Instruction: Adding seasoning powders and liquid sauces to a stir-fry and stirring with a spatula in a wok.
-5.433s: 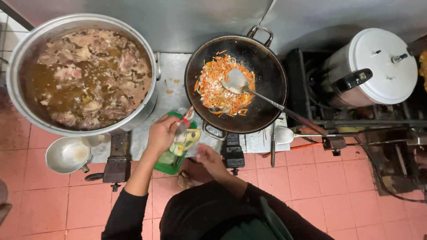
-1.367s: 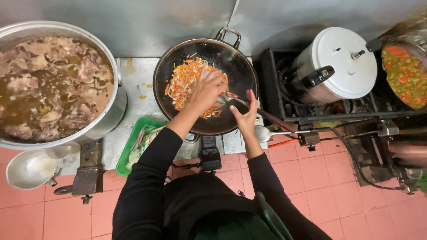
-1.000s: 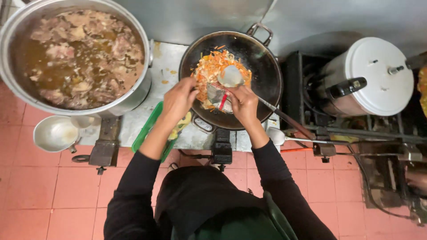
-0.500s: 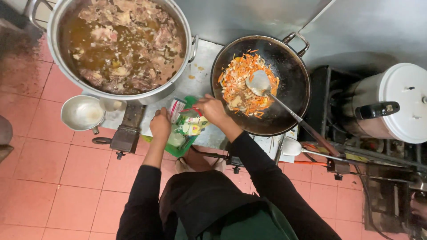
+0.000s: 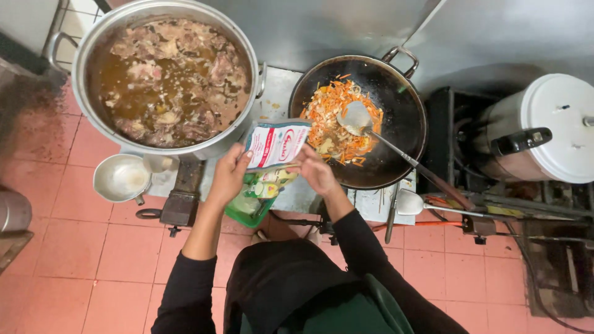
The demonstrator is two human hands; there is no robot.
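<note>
Seen from above, a person's left hand [image 5: 228, 176] and right hand [image 5: 315, 171] are holding a white-and-red packet [image 5: 275, 143] between a big pot of meaty broth [image 5: 167, 77] and a wok [image 5: 362, 120] (a ladle [image 5: 357, 117] is resting in its shredded vegetables).

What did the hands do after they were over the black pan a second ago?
Both hands left the wok and moved back to the green basket. Now the left hand and right hand hold up a white and red packet. The ladle stayed resting in the vegetables.
</note>
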